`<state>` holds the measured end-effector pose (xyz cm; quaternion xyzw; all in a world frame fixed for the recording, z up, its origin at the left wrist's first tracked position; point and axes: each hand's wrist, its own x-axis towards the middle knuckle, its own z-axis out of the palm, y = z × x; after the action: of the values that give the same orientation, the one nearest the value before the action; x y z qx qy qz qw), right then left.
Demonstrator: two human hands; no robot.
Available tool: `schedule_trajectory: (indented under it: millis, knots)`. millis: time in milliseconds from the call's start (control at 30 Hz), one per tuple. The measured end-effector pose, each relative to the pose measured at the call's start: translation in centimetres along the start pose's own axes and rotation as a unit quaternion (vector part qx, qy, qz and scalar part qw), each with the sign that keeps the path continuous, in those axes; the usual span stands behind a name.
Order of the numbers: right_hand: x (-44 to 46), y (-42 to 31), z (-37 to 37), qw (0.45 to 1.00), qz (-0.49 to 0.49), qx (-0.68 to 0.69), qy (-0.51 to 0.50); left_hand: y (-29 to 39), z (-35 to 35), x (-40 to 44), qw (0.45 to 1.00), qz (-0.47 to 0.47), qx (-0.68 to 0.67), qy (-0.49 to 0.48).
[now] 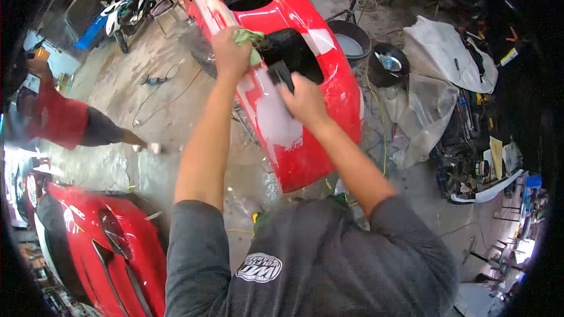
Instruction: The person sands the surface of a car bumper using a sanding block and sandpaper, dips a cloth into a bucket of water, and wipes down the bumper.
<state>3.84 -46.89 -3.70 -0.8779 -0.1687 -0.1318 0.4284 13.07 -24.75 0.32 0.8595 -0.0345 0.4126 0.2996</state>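
Note:
A red car body panel (299, 167) with two large openings stretches out in front of me, with pale filler patches (273, 120) along its left side. My left hand (230, 53) is closed round a crumpled green cloth (249, 37) at the panel's left edge. In my right hand (304, 101) is a dark sanding block (282, 75), gripped by its back. The block is at the near opening's left edge, over the pale patch; its underside is hidden, so I cannot tell whether it touches.
A person in a red shirt (61, 118) is at the left. Near them sits a red car (126, 229). Right of the panel are a bucket (354, 47), a black tub (389, 64), plastic sheeting (429, 100) and a yellow cord (385, 141). A power tool (154, 81) lies on the floor.

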Motion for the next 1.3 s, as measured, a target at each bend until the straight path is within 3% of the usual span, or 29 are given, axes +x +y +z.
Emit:
schedule_trajectory:
  millis: [67, 167, 267, 367, 533, 667, 767, 867, 1067, 1167, 1233, 1267, 1300]
  knots:
    - [-4.6, 0.6, -0.7, 0.996, 0.03, 0.078, -0.011, -1.5, 0.5, 1.6, 0.999, -0.027, -0.023, 0.004]
    - [-3.3, 0.8, -0.8, 0.996, -0.022, 0.083, 0.005, -1.7, 0.5, 2.6, 0.998, -0.01, -0.061, 0.013]
    - [6.2, -1.1, 0.4, 0.999, -0.025, -0.012, -0.041, -1.8, 0.1, 2.6, 0.999, -0.003, -0.03, -0.036]
    - [3.7, -1.4, 0.3, 0.999, -0.025, 0.025, -0.011, -2.1, 0.8, 2.7, 0.999, 0.01, 0.039, 0.004]
    - [-1.0, 0.0, -1.3, 0.997, -0.012, 0.037, -0.06, -1.4, 0.4, 2.6, 0.998, -0.053, -0.017, -0.032]
    - [7.4, -1.4, 0.9, 0.998, -0.058, 0.018, -0.017, -2.1, 1.0, 2.3, 0.999, -0.045, 0.022, -0.007]
    - [5.2, -0.4, 0.9, 0.997, -0.068, 0.026, -0.008, -1.7, 0.6, 2.6, 0.997, -0.068, 0.013, -0.041]
    - [-0.7, 1.7, -0.9, 0.994, -0.044, 0.069, -0.072, -2.1, 1.0, 2.1, 0.998, -0.054, 0.019, 0.003]
    - [8.2, -0.8, 0.1, 0.994, -0.065, 0.028, -0.08, -2.1, 1.3, 1.8, 0.997, -0.071, -0.002, 0.026]
    - [7.0, -0.3, 0.4, 0.994, -0.08, 0.059, -0.052, -2.8, 1.4, 1.9, 0.997, -0.057, 0.01, 0.041]
    - [2.4, 1.3, -0.4, 0.993, -0.054, 0.084, -0.061, -1.0, 0.5, 2.0, 0.997, -0.07, -0.003, 0.018]
    - [-0.2, 1.2, -1.6, 0.993, 0.011, 0.062, -0.097, -1.2, 0.8, 2.0, 0.998, -0.061, 0.002, 0.028]
    - [-1.2, 1.3, -1.7, 0.993, -0.008, 0.085, -0.082, -1.4, 1.1, 2.0, 0.998, -0.052, 0.007, 0.04]
